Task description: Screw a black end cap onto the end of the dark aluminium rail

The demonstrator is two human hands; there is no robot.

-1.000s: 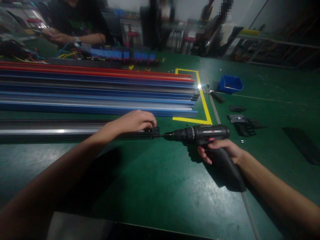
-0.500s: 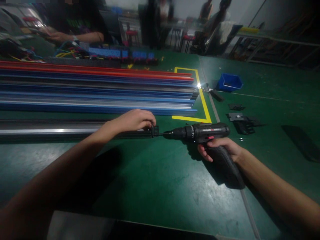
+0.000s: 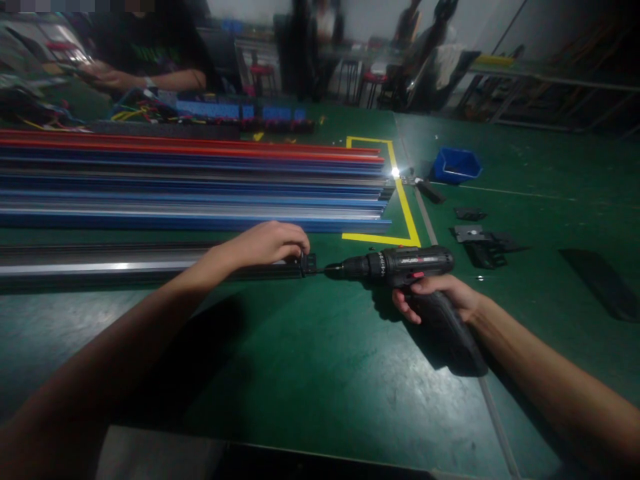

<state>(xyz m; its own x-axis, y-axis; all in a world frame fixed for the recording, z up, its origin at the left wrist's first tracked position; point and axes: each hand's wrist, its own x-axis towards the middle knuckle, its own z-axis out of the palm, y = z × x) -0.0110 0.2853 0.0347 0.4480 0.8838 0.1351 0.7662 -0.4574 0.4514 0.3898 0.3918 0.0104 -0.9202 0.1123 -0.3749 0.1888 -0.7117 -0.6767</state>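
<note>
My right hand (image 3: 440, 297) is wrapped round the handle of a black cordless drill (image 3: 417, 262), which lies level and points left. Its thin bit (image 3: 320, 271) reaches the small black end cap (image 3: 309, 264) at the right end of a long dark metal profile (image 3: 125, 266). My left hand (image 3: 275, 241) rests over that end, its fingers closed on the end cap from above. The fingertips are partly hidden, and I cannot tell whether the bit turns.
Behind lie several long blue, grey and red profiles (image 3: 200, 190), ending near yellow tape (image 3: 411, 213). To the right are a blue bin (image 3: 456, 165), black brackets (image 3: 487, 250) and a dark flat piece (image 3: 600, 283). Across the table a person (image 3: 150, 60) sits near wiring.
The whole view has shifted slightly. Both hands, the drill and the end cap keep nearly the same places relative to each other.
</note>
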